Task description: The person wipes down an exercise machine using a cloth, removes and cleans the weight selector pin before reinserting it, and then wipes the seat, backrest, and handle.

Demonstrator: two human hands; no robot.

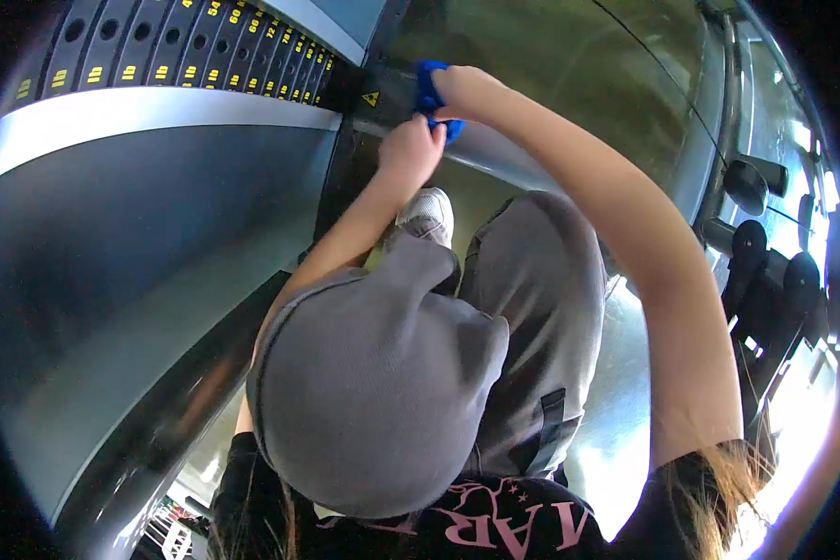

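A bright blue cloth (429, 86) is bunched against a dark metal frame post of a gym machine. My right hand (469, 91) is closed on the cloth from the right, its arm stretched forward. Just below and to the left, my left hand (411, 151) has its fingers curled at the cloth's lower end. The cloth's underside and parts of my fingertips are hidden. Beside the cloth, a yellow warning sticker (371, 99) marks the dark post.
A weight stack (173, 37) with yellow numbers fills the upper left, above a curved grey panel (177, 196). My bent legs in grey trousers (541, 252) and a white shoe (429, 213) lie below my hands. At right are a cable and a black pulley (746, 187).
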